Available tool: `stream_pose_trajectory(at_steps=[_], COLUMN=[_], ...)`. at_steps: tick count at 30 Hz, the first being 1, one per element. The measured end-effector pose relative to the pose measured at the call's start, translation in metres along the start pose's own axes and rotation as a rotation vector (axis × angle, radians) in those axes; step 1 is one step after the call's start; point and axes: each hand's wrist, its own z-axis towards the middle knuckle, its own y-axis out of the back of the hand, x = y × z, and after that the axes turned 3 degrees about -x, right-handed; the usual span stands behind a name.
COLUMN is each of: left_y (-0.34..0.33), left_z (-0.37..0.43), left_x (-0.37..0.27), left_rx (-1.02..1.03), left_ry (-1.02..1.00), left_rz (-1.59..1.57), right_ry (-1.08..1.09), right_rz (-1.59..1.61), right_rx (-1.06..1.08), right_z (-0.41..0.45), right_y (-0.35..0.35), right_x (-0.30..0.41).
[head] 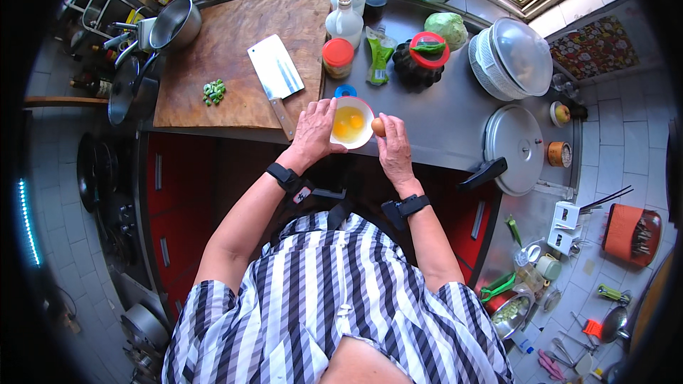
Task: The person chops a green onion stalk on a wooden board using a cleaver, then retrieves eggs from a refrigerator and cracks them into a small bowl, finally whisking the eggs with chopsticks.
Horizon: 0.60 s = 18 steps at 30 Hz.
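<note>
My left hand (316,130) grips the left side of a white bowl (367,137) with a red rim at the counter's front edge. Raw eggs (348,124) lie in it, with two yolks showing. A brown egg (378,127) is in the fingers of my right hand (395,146), close by the bowl's right side; I cannot tell whether its shell is cracked. Just left of my left hand, a cleaver (276,68) rests on a thick wooden chopping board (213,37), its wooden handle towards me. Chopped green pieces (214,92) sit in a small heap on the board.
Behind the bowl stand a red-lidded jar (338,57), white jugs (344,21), a green pouch (379,56) and a cabbage (447,30). Saucepans (176,24) crowd the board's left side. A pressure cooker lid (515,149) with a black handle lies right, below a lidded white basket (512,58).
</note>
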Motion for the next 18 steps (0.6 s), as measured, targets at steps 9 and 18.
stream_pose_trajectory(at_steps=[9, 18], left_y=[0.001, 0.008], left_z=[-0.003, -0.001], left_x=[0.009, 0.012], left_rx=[-0.011, 0.001], left_ry=[0.007, -0.018], left_rz=[-0.002, -0.004], right_ry=[0.158, 0.190], right_rz=[-0.043, -0.115], right_rx=[-0.271, -0.050], right_z=[0.015, 0.029], right_y=[0.010, 0.007], right_x=[0.036, 0.049])
